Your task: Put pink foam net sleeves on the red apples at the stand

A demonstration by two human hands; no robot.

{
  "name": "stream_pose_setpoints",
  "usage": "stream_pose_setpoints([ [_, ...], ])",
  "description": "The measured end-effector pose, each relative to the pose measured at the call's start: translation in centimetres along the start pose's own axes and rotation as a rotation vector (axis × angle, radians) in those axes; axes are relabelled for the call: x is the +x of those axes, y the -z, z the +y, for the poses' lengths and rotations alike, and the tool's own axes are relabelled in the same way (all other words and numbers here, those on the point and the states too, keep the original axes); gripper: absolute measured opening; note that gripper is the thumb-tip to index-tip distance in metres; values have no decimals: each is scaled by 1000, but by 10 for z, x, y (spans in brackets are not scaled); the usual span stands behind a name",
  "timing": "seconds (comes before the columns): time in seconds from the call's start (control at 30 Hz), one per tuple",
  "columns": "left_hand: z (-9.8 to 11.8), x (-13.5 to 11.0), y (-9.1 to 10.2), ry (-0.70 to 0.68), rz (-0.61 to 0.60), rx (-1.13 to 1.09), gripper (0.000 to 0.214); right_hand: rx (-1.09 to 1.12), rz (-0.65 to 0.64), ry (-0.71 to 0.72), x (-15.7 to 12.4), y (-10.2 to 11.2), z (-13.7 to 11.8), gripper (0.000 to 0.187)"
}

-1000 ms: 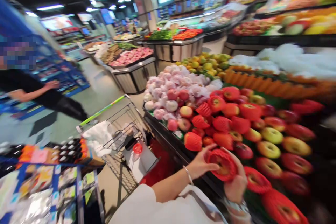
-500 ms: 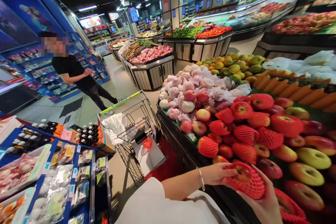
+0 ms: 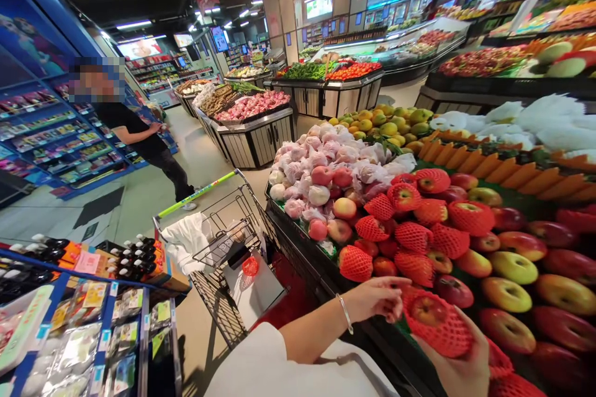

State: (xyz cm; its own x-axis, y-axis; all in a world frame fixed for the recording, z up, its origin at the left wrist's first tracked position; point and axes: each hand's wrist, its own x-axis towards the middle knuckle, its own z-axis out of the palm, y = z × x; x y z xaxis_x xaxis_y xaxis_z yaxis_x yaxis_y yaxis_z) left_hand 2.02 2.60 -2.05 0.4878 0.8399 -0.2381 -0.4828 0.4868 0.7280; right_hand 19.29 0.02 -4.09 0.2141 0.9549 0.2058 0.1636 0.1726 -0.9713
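At the near edge of the surface, low in the head view, I log one apple in a red net, held up in the right hand, red skin showing at the net's mouth. Right grip: narrow, closed around net and apple together; I cannot see its far fingers. Left hand: fingers loosely curled, thumb apart, holding nothing that I can make out; fingertips just beside the net, contact unclear. A bracelet circles the left wrist. Netted apples lie beyond the hands, bare apples to their right; the cart stands to the left, alongside the surface. Risks, in my judgement: the right grip bears mostly on mesh, so the apple could slide out through the mouth if the net stretches or tips. A drop would likely bruise it and might set bare apples rolling. A left fingertip could snag the mesh and twist the apple loose. The bracelet could also brush the rim or the fruit if that wrist dips. A firmer hold beneath the apple would lessen most of this.
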Motion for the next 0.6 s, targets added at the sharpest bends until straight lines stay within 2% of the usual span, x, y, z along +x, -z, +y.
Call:
stream_pose_setpoints([
  [0.07,0,-1,-5,-198,77,-77,82,29,56,-42,-1,1,7,89],
  [0.1,-2,-1,-8,-301,128,-44,83,30,77,-45,-1,1,9,84],
  [0.17,-7,-4,-15,-447,182,171,93,10,92,-22,-1,2,11,69],
  [0.23,-11,-9,-23,-465,127,414,106,-17,79,-6,-3,-1,10,58],
  [0.3,-14,-13,-30,-427,41,493,116,-3,52,-17,-9,-8,7,61],
  [0.37,-16,-15,-35,-454,27,398,112,68,-17,-64,-15,-17,4,67],
  [0.47,-18,-13,-38,-550,113,103,89,213,-127,-132,-21,-31,-3,70],
  [0.53,-15,-12,-39,-551,179,-45,80,201,-155,-93,-19,-35,-13,69],
  [0.6,-8,-13,-40,-532,244,-117,77,75,-148,23,-14,-36,-27,65],
])
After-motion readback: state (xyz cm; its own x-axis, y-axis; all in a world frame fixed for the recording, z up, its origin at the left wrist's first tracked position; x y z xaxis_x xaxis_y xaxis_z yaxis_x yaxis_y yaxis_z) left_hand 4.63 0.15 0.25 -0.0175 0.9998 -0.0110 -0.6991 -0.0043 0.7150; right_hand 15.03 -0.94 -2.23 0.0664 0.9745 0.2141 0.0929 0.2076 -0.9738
